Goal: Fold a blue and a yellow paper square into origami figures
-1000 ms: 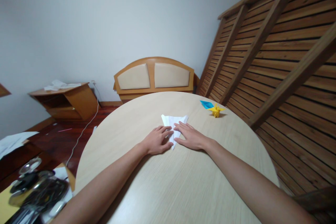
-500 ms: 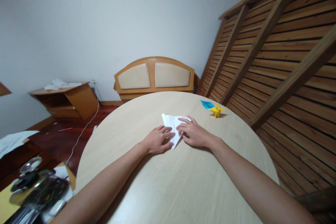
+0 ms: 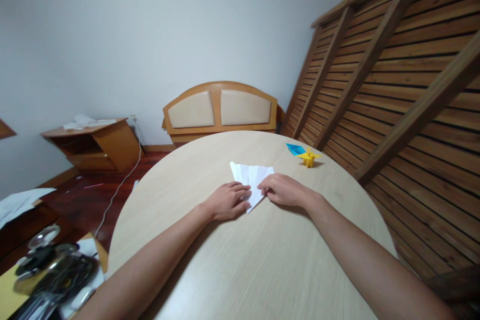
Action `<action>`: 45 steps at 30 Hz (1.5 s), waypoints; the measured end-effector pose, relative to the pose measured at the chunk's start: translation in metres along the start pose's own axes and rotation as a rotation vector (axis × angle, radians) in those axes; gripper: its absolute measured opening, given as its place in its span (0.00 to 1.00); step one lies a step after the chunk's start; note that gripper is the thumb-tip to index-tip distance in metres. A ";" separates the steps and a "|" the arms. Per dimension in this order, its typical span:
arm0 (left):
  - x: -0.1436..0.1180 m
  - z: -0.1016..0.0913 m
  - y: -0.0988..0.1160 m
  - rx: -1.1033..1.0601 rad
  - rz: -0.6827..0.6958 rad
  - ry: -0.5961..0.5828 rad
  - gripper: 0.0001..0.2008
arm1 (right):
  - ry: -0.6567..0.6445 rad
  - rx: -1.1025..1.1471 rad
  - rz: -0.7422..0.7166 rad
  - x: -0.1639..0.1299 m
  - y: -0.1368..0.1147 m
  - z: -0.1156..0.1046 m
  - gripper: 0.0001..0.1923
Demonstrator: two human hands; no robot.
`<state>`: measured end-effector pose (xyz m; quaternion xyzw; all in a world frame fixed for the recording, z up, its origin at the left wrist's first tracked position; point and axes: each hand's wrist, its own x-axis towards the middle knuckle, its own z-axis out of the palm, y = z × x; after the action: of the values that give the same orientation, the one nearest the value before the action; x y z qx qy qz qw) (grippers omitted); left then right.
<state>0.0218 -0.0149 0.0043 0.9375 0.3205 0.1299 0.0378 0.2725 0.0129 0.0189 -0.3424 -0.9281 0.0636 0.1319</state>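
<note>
A folded sheet of white paper (image 3: 254,175) lies on the round table, creased into a kite-like shape whose point faces me. My left hand (image 3: 230,201) rests on its left part, fingers stretched out and pressing it down. At the right edge, my right hand (image 3: 282,190) has its fingers curled together and pinches the paper between thumb and forefinger. Both palms hide parts of the sheet. Beyond my right hand sit a yellow origami figure (image 3: 309,157), standing upright, and a flat blue folded paper (image 3: 296,149) just behind it.
The round wooden table (image 3: 240,265) spans the front. Slatted wooden panels (image 3: 375,90) lean along the right side. Left of the table are a cluttered surface with a dark bag-like heap (image 3: 63,270), a low cabinet (image 3: 105,147) and a white cable (image 3: 118,190). A padded headboard (image 3: 220,107) stands behind.
My right hand has moved slightly right, from lying spread across the paper to pinching its right edge, baring more of the sheet. My left hand has stayed nearly still.
</note>
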 end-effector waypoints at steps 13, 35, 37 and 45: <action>0.004 0.008 0.002 0.008 -0.038 0.059 0.19 | -0.026 -0.015 0.010 -0.001 0.004 -0.006 0.18; 0.005 0.012 0.000 -0.015 0.009 0.023 0.20 | 0.008 -0.026 -0.072 0.004 0.008 -0.006 0.16; 0.005 0.011 0.000 -0.022 0.009 0.020 0.19 | 0.014 -0.028 -0.083 0.006 0.007 -0.006 0.15; 0.003 0.015 -0.008 -0.044 -0.014 0.022 0.19 | 0.067 -0.078 -0.085 0.016 -0.003 0.000 0.09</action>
<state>0.0234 -0.0060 -0.0105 0.9327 0.3247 0.1468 0.0559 0.2595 0.0211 0.0224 -0.3096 -0.9386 0.0101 0.1519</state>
